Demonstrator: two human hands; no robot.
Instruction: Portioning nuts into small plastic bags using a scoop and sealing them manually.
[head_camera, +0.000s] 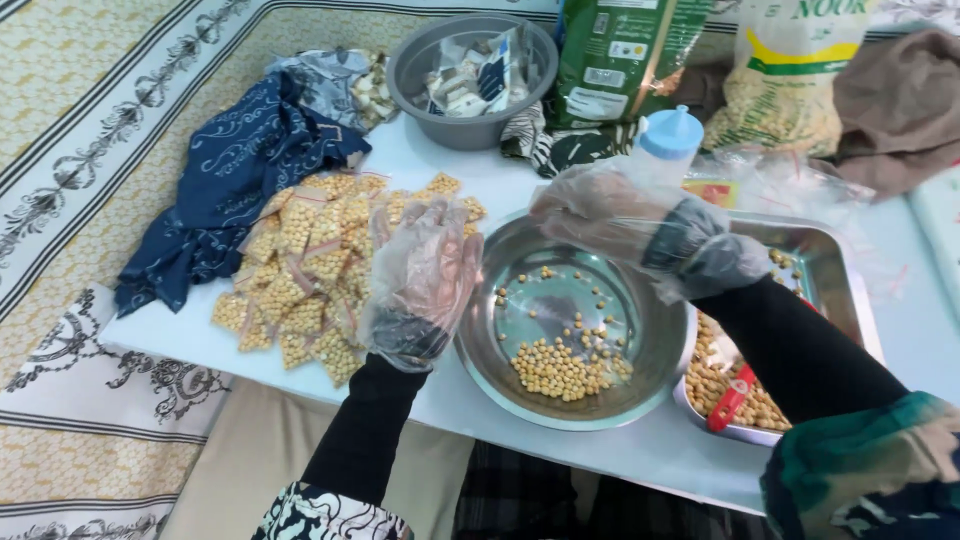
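Note:
My left hand (425, 275), in a loose clear plastic glove, hovers with fingers spread between a pile of small sealed packets of yellow beans (300, 270) and a round steel bowl (480, 350). The bowl holds loose yellow beans (565, 365) at its bottom. My right hand (625, 225), also gloved in clear plastic, hangs above the bowl's far rim; its fingers look loosely curled and I see nothing held in it. Both arms wear black sleeves.
A rectangular steel tray (835, 270) of beans with a red-handled tool (732, 397) sits to the right. Behind are a grey basin (410, 60) of small packets, a blue-capped bottle (668, 135), a green bag (620, 55), a bean sack (785, 90), and blue cloth (235, 175).

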